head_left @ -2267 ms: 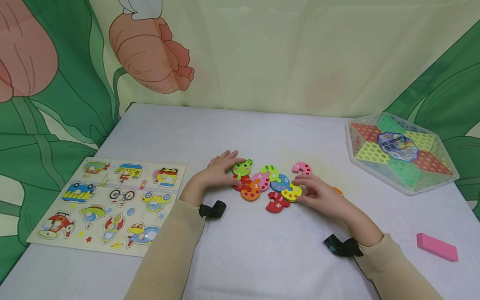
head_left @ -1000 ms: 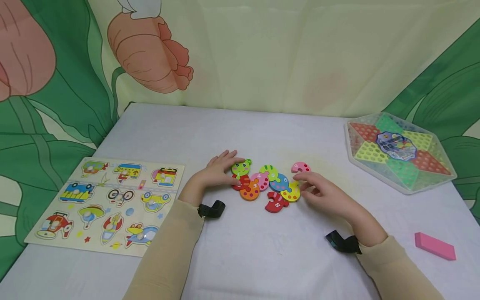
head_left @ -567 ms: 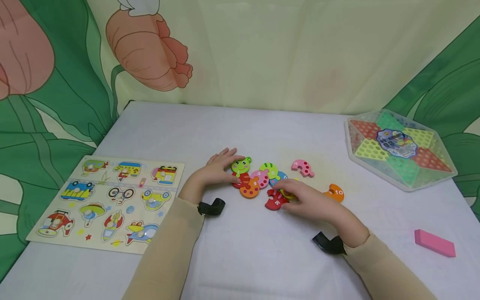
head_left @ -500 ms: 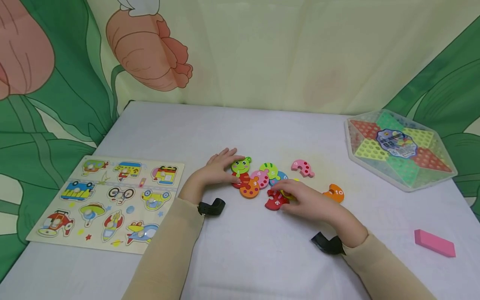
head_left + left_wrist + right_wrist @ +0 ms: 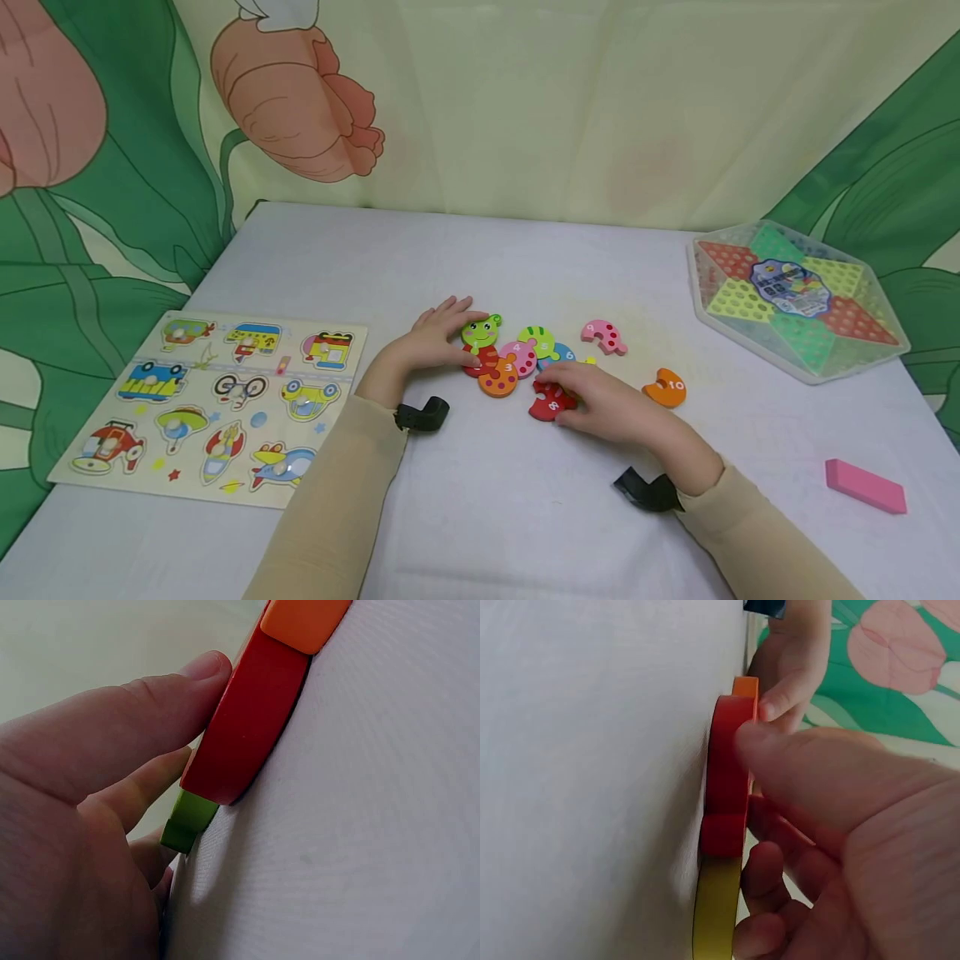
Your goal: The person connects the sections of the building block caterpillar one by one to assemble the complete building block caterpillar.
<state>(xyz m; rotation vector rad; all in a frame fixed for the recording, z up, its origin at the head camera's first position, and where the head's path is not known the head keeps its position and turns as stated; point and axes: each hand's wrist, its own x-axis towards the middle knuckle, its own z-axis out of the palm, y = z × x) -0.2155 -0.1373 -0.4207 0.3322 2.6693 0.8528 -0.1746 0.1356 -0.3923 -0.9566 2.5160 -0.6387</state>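
My left hand [image 5: 431, 342] rests with spread, relaxed fingers at the green caterpillar head [image 5: 481, 331] and the red segment [image 5: 486, 363] joined below it. In the left wrist view the thumb of that hand [image 5: 82, 772] touches the red segment [image 5: 247, 720]. My right hand [image 5: 611, 404] pinches the red 8 piece [image 5: 548, 402] between thumb and fingers; in the right wrist view, the thumb lies against this red piece [image 5: 726, 757]. Orange 3 [image 5: 495, 381], pink 4 [image 5: 518, 358], green [image 5: 536, 341] and blue 6 [image 5: 556, 353] segments run between the hands. The yellow piece [image 5: 716, 907] is mostly hidden from the head view.
A pink 9 piece [image 5: 604, 335] lies behind the right hand, and an orange 10 piece [image 5: 666, 389] to its right. A picture puzzle board [image 5: 202, 408] lies left, a hexagonal board game [image 5: 798, 300] back right, a pink block [image 5: 866, 486] front right.
My right hand has moved left and nearer the front edge, from beside the yellow piece onto the red 8 piece, and the orange 10 piece is uncovered. My left hand has stayed in place.
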